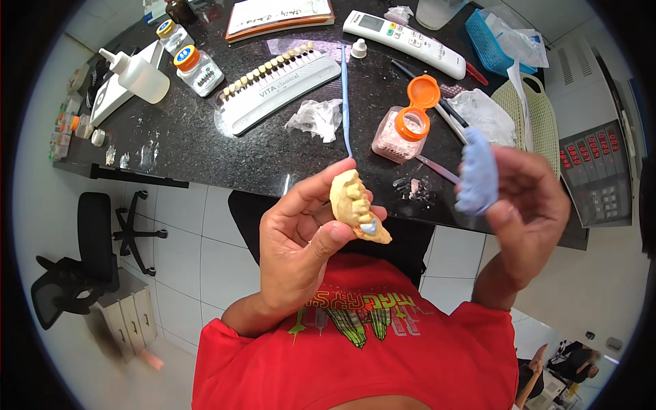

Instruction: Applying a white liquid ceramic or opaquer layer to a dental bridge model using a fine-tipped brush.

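My left hand [297,236] grips a yellow dental cast [353,198] between thumb and fingers, its row of teeth turned to the right. One tooth near the cast's lower end is pale bluish white, with a spot of orange beside it. My right hand [526,205] holds a blue-grey dental cast [478,174] by its edge, tooth side toward the left. The two casts are apart, both raised in front of the bench's near edge. Beyond them stands an uncapped jar of pink powder [396,140], its orange lid [424,91] flipped back.
On the dark stone bench [273,160] lie a tooth shade guide [280,89], a blue thin-handled tool [345,102], crumpled plastic [318,119] and a white remote control [404,44]. A squeeze bottle [137,76] and orange-capped jar [198,70] stand left; a blue basket [495,44] and a panel with red digits [594,154] are right.
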Demonstrator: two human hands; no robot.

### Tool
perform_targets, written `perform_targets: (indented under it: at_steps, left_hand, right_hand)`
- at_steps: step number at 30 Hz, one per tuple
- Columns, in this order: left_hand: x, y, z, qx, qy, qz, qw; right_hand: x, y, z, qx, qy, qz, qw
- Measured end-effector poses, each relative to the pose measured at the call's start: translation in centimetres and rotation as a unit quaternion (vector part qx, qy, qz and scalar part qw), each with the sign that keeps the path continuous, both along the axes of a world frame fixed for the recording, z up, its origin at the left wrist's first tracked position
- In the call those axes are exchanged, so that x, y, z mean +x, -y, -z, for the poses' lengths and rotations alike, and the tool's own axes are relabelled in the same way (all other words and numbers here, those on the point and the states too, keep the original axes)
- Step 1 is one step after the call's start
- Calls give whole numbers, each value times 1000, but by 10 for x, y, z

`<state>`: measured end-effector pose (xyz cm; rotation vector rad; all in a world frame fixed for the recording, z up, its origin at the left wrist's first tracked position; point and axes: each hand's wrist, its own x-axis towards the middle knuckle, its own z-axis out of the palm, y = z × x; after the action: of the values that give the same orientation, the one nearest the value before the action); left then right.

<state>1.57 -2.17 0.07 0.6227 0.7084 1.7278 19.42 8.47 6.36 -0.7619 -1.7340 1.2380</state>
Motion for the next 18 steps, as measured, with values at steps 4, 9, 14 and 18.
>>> perform_targets:
  at_steps: [4, 9, 14, 18]
  left_hand:
    - [3, -2, 0, -22, 17, 7, 1000]
    - [6, -2, -4, -15, -13, -8, 1000]
    - [5, -1, -1, -17, -35, -14, 999]
    - [6, -2, 1, -8, -44, -13, 999]
  right_hand:
    - [-15, 6, 16, -70, -59, -115, 989]
    - [-20, 7, 25, -109, -64, -145, 981]
    - [-21, 8, 26, -98, -69, -147, 982]
    - [-20, 9, 28, -92, -69, -151, 982]
